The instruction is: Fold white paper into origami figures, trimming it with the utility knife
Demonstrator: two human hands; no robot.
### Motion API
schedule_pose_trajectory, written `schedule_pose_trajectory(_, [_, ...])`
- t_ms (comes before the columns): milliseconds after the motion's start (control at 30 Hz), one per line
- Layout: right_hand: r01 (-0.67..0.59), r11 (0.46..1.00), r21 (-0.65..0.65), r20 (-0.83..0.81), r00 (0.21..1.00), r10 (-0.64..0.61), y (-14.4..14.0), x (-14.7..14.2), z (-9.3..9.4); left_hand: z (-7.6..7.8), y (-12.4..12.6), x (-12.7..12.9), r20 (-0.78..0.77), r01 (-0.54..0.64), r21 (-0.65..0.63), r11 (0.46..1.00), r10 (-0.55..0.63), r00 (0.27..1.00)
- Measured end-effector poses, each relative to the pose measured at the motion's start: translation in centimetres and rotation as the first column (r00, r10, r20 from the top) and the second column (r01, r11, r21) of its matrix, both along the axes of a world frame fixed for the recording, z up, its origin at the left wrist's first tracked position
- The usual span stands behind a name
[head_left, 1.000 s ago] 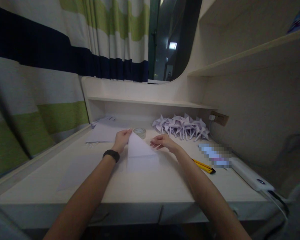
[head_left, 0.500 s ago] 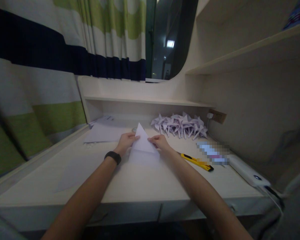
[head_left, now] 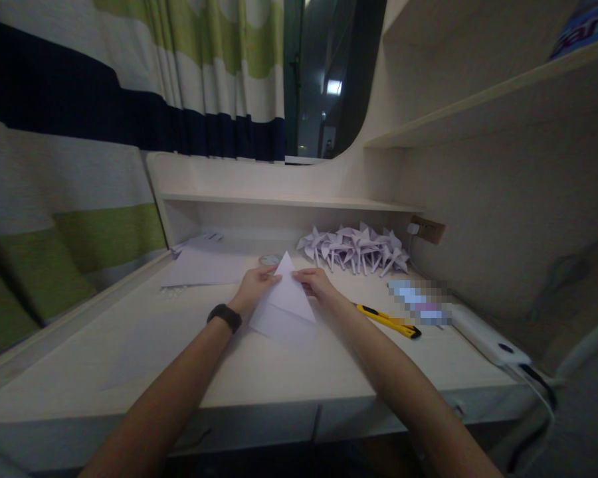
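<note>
A white sheet of paper [head_left: 288, 302], folded to a point at its far end, is between my two hands over the desk. Thumb and fingers of my left hand [head_left: 255, 287] pinch its left edge near the tip; a dark band circles that wrist. On the other side, my right hand [head_left: 316, 284] grips the right edge close to the tip, its fingers partly behind the paper. The sheet's lower part spreads toward me in overlapping layers. Just beyond the tip lies a small round clear object [head_left: 270, 259], perhaps a roll of tape.
Several white paper pinwheels [head_left: 353, 247] are heaped at the back. A yellow utility knife [head_left: 389, 320] lies right of my right forearm, near a blurred-out object [head_left: 418, 302] and a white power strip [head_left: 488, 338]. Paper sheets [head_left: 206, 264] are stacked back left; another sheet [head_left: 144, 345] lies nearer.
The folded paper has turned slightly, its tip shifting right and its lower end swinging left. Both hands still pinch it. The whole view has shifted a little.
</note>
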State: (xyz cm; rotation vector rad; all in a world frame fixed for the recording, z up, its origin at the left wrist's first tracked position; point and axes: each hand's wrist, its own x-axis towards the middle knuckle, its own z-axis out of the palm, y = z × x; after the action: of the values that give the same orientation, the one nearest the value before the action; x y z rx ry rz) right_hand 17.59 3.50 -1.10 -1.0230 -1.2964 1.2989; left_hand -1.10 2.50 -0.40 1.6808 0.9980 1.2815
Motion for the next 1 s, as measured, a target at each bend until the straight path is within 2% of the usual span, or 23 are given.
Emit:
schedule_pose_trajectory(167, [0.049, 0.998, -0.029, -0.067, 0.996, -0.051, -0.5, -0.3, 0.5, -0.1, 0.0, 0.4, -0.260, -0.006, 0.209, 0.978, 0.061, 0.964])
schedule_pose_trajectory(267, [0.069, 0.997, -0.044, -0.101, 0.992, -0.073, -0.6, -0.3, 0.7, -0.2, 0.0, 0.6, -0.304, -0.027, 0.304, 0.952, 0.124, 0.945])
schedule_pose_trajectory(367, [0.077, 0.996, -0.047, -0.135, 0.987, -0.083, -0.5, -0.2, 0.6, -0.2, -0.2, 0.9, -0.336, -0.031, 0.340, 0.940, 0.153, 0.929])
schedule_pose_trajectory(733, [0.135, 0.990, -0.049, -0.229, 0.963, -0.143, 0.0, 0.1, 0.6, -0.4, 0.0, 1.0, -0.406, 0.011, 0.317, 0.948, 0.124, 0.906])
schedule_pose_trajectory(1000, [0.146, 0.989, -0.039, -0.252, 0.956, -0.151, -0.1, 0.3, 1.1, 0.1, -0.9, 1.2, -0.262, 0.070, 0.204, 0.977, -0.014, 0.965])
